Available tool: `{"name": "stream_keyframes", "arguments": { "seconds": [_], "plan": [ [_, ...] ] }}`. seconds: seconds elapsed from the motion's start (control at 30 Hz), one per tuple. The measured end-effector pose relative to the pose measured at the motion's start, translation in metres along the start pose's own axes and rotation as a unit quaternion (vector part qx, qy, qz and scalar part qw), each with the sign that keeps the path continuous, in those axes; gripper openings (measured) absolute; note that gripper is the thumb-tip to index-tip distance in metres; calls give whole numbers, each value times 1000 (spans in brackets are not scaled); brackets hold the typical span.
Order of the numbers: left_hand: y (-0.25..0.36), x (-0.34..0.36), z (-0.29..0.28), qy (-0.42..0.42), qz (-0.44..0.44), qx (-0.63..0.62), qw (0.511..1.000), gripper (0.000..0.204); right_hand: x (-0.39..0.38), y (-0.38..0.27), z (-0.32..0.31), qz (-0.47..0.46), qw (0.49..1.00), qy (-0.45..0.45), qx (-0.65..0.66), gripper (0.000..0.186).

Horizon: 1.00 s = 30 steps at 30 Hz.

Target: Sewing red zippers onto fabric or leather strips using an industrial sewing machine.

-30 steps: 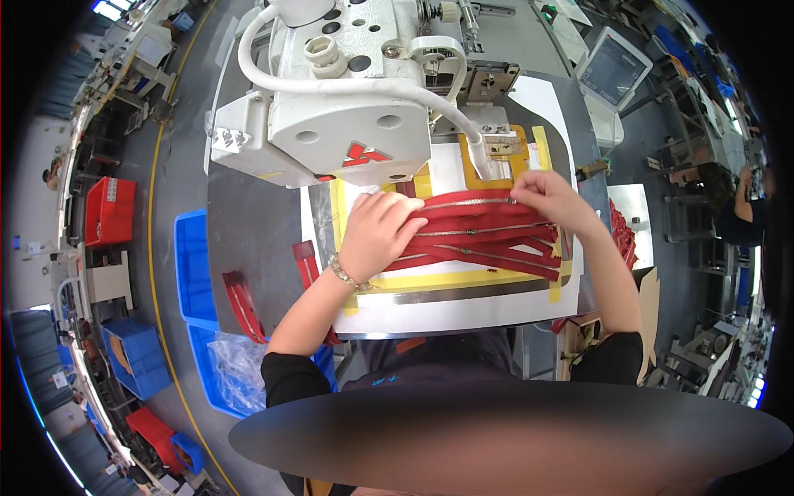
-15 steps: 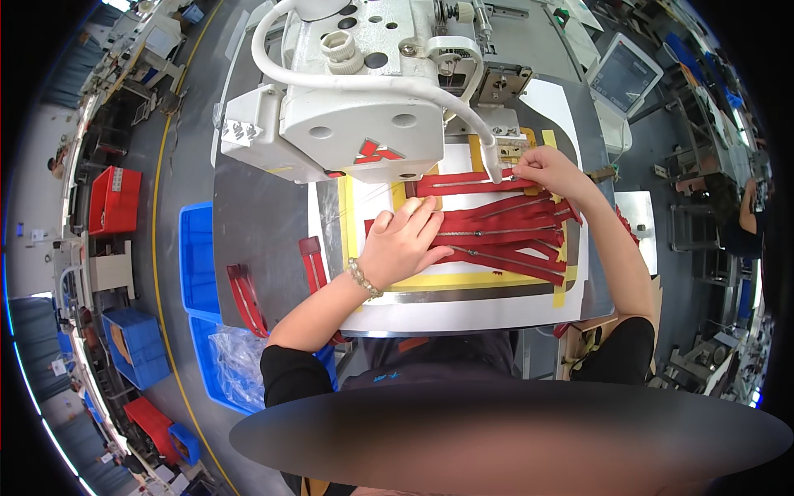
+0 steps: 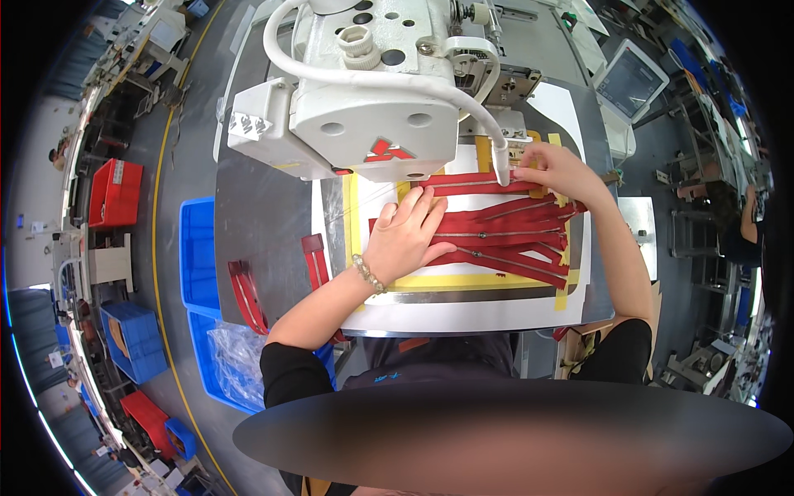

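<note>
A red zipper (image 3: 467, 185) with pale teeth lies crosswise on the white, yellow-taped sheet (image 3: 463, 307), just in front of the sewing machine head (image 3: 372, 124). Its right end is pinched between the thumb and fingers of my right hand (image 3: 561, 174). My left hand (image 3: 404, 240) rests with fingers spread, its fingertips by that zipper's left end. Below them a fan of several more red zippers (image 3: 504, 236) is spread out, their left ends partly under my left hand. The machine's needle area is hidden behind its head and the white hose (image 3: 488, 124).
Two more red zippers hang at the table's left, one short strip (image 3: 314, 260) and one folded (image 3: 246, 298). Blue bins (image 3: 197, 256) stand left of the table, one holding clear plastic. A control screen (image 3: 630, 81) stands at the back right.
The view has shifted slightly, moving the machine right in the picture. My left fingertips have slid a little away from me toward the top zipper's left end. My right hand stays at its right end.
</note>
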<state>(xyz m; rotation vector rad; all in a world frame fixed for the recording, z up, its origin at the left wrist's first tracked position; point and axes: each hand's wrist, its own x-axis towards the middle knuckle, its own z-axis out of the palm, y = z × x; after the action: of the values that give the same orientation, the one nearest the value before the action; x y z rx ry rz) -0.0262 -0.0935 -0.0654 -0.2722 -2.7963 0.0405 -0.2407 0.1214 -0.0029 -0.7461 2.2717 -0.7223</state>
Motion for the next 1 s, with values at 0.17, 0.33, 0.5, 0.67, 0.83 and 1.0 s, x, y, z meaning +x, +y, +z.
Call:
{"name": "stream_keyframes", "arguments": {
  "seconds": [0.17, 0.33, 0.5, 0.67, 0.83, 1.0],
  "plan": [
    [0, 0, 1, 4, -6, -7, 1000, 65, -20, -5, -29, 44, 979, 56, -192, 42],
    [-2, -1, 0, -3, -7, -16, 1000, 65, -21, 13, -27, -205, 919, 147, -304, 32],
    [-3, -1, -1, 15, 8, -40, 999, 57, 23, -11, 31, -260, 963, 23, -74, 23],
    [-7, 0, -9, 159, 155, -134, 966, 31, 50, -20, 78, -268, 954, 136, -5, 23],
    [-11, -1, -9, 193, 194, -127, 953, 22, 62, -22, 95, -287, 931, 190, 122, 22],
    [-15, 0, -12, 177, 223, -203, 937, 21, 19, -36, 71, -288, 954, 27, 76, 23]
  ]
}}
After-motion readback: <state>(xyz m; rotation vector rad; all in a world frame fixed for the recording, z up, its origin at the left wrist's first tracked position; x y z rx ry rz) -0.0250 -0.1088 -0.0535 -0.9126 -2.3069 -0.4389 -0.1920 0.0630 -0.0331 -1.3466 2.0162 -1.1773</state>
